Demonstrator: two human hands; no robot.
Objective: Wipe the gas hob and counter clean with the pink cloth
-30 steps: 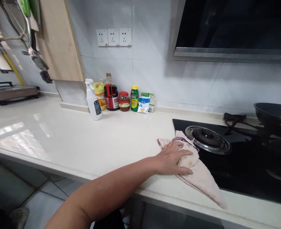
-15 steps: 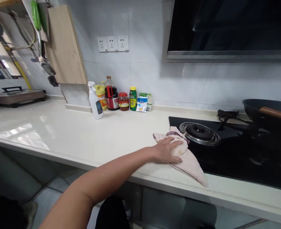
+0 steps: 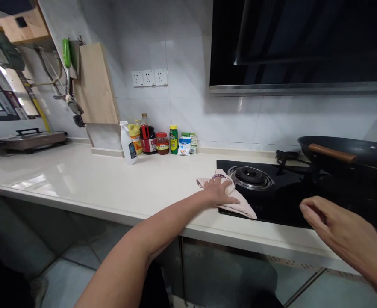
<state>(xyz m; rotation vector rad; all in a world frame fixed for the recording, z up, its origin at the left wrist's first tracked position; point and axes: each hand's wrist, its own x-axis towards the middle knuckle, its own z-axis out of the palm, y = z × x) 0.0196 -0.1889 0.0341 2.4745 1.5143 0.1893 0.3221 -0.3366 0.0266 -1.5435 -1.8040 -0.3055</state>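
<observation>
My left hand presses a pale pink cloth down where the white counter meets the left edge of the black stove top. Its fingers curl over the bunched cloth, and the thumb is spread to the near side. Part of the cloth lies on the stove, close to the round burner. My right hand hangs in front of the stove at the right, fingers curled in, with nothing visible in them.
A dark wok with a wooden handle sits on the stove's right side. Along the wall stand a white spray bottle, a dark sauce bottle, a red-lidded jar and a green bottle. An electric pan is far left.
My right hand has come into view at the right. The left hand and cloth have shifted slightly right over the stove's edge. The camera view has turned a little right and up.
</observation>
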